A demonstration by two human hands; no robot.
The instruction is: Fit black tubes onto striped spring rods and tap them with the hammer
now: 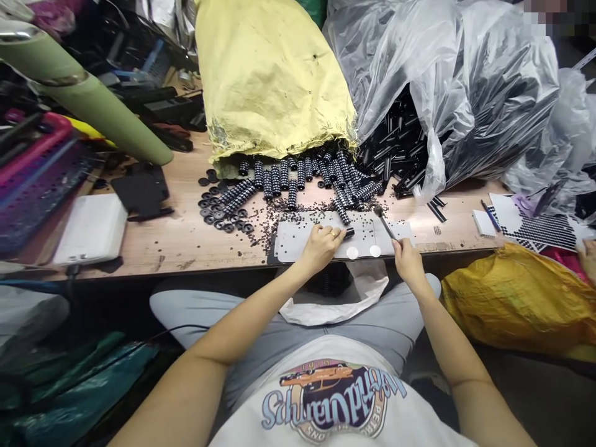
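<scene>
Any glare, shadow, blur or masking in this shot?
Head view: bright sheen on the clear plastic bags; head view: deep shadow beneath the wooden table; head view: pixelated patch at upper right; head view: left edge looks somewhat soft.

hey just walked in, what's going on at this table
The left hand holds a short black piece at a pale board on the table. The right hand grips a slim, dark-headed tool. Tiny black bits are scattered around, and banded cylinders lie heaped by a yellow sack.
</scene>
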